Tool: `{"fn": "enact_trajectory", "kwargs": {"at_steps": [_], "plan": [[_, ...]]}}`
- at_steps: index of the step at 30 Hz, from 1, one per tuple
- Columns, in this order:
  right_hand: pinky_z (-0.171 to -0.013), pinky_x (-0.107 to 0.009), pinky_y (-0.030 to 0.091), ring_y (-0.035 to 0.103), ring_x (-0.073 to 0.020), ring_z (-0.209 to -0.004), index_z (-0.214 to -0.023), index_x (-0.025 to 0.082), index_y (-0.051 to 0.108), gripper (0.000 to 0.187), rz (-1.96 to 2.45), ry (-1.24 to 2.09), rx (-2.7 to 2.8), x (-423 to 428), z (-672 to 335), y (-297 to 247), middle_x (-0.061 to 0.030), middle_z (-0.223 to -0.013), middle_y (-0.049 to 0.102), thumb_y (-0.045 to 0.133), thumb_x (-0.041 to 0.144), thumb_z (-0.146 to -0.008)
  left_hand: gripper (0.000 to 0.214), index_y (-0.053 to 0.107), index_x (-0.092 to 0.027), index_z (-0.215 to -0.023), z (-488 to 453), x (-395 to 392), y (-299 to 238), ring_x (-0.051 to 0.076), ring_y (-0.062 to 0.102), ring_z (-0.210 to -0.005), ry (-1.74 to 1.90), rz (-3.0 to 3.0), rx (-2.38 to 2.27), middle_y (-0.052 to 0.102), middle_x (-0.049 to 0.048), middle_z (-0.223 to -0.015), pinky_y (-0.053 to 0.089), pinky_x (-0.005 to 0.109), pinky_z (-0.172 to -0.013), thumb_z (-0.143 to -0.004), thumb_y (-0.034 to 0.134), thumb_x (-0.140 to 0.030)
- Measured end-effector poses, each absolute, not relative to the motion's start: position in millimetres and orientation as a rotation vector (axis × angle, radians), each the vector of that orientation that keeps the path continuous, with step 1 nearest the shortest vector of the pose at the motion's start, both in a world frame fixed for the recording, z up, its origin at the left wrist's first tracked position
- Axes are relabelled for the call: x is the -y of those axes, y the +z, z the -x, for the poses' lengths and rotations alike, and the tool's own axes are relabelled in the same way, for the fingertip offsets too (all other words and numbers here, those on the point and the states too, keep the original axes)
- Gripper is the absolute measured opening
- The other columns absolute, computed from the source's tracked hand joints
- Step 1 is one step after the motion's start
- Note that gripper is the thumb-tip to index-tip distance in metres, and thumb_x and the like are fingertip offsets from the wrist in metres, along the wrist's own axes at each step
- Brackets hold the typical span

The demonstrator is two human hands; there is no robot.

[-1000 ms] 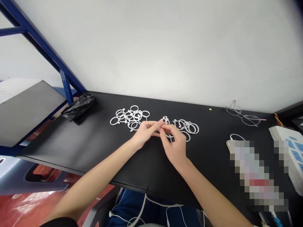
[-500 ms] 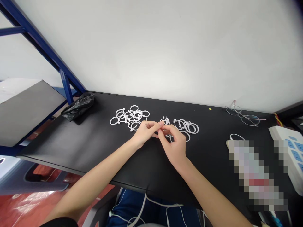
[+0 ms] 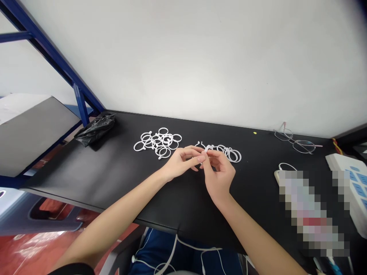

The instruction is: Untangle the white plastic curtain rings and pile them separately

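Observation:
My left hand (image 3: 180, 162) and my right hand (image 3: 219, 172) meet over the middle of the black table (image 3: 120, 172), fingertips pinched together on one small white plastic ring (image 3: 205, 149). A heap of several white rings (image 3: 157, 141) lies to the left of my hands. A smaller heap of white rings (image 3: 231, 153) lies just behind and right of my right hand, partly hidden by its fingers.
A crumpled black plastic bag (image 3: 96, 130) sits at the table's far left. Spectacles (image 3: 295, 140) lie at the back right, with a white power strip (image 3: 354, 179) and a white cable (image 3: 286, 166) near the right edge. A blue metal frame (image 3: 57, 65) rises at the left.
Both hands shifted slightly to the right. My right hand turned and curled its fingers up around the ring, lifting it off the table.

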State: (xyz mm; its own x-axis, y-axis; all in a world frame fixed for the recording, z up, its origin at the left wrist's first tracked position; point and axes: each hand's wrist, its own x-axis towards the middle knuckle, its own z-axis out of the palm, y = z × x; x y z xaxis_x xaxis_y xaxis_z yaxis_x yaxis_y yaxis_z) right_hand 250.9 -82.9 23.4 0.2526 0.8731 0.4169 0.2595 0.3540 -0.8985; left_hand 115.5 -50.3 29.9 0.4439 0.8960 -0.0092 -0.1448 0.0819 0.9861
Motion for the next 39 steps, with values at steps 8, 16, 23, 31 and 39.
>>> {"fn": "enact_trajectory", "kwargs": {"at_steps": [8, 16, 23, 31, 39], "plan": [[-0.053, -0.028, 0.055, 0.063, -0.0129, -0.057, -0.090, 0.021, 0.062, 0.011, 1.130, 0.665, 1.202, 81.7, -250.1, 24.7, -0.0012, -0.080, 0.066, 0.063, 0.032, -0.087, 0.024, 0.075, -0.018, -0.096, -113.8, 48.8, 27.5, 0.017, 0.063, -0.091, 0.930, -1.334, -0.721, 0.057, 0.0100, -0.120, 0.058, 0.025, -0.065, -0.082, 0.068, -0.036], [-0.048, -0.027, 0.054, 0.061, -0.0120, -0.055, -0.090, 0.022, 0.062, 0.014, 1.068, 0.859, 1.147, 80.4, -250.2, 26.6, -0.0028, -0.088, 0.066, 0.063, 0.035, -0.087, 0.020, 0.074, -0.018, -0.096, -113.5, 49.3, 25.9, 0.015, 0.064, -0.082, 0.924, -1.384, -0.666, 0.060, 0.0085, -0.110, 0.056, 0.025, -0.064, -0.081, 0.069, -0.031], [-0.048, -0.028, 0.056, 0.062, -0.0129, -0.056, -0.091, 0.023, 0.061, 0.013, 1.063, 0.863, 1.196, 81.1, -248.8, 25.6, -0.0030, -0.088, 0.067, 0.063, 0.035, -0.087, 0.022, 0.074, -0.017, -0.087, -114.7, 47.8, 21.8, 0.013, 0.063, -0.075, 0.943, -1.302, -0.693, 0.063, 0.0058, -0.092, 0.054, 0.024, -0.062, -0.079, 0.071, -0.038], [-0.051, -0.027, 0.056, 0.063, -0.0133, -0.054, -0.089, 0.020, 0.064, 0.016, 1.069, 0.907, 1.239, 80.5, -250.0, 27.1, -0.0002, -0.069, 0.066, 0.059, 0.036, -0.090, 0.025, 0.073, -0.014, -0.084, -112.1, 46.8, 22.2, 0.008, 0.057, -0.056, 0.981, -1.178, -0.772, 0.063, 0.0008, -0.064, 0.048, 0.022, -0.058, -0.079, 0.072, -0.038], [-0.052, -0.027, 0.055, 0.064, -0.0132, -0.054, -0.095, 0.020, 0.065, 0.020, 1.108, 0.915, 1.304, 79.9, -250.1, 24.2, -0.0009, -0.072, 0.068, 0.060, 0.038, -0.089, 0.028, 0.072, -0.014, -0.082, -112.4, 44.3, 21.8, 0.005, 0.049, -0.049, 1.024, -1.018, -0.795, 0.057, -0.0023, -0.057, 0.044, 0.020, -0.054, -0.076, 0.074, -0.041]]}}
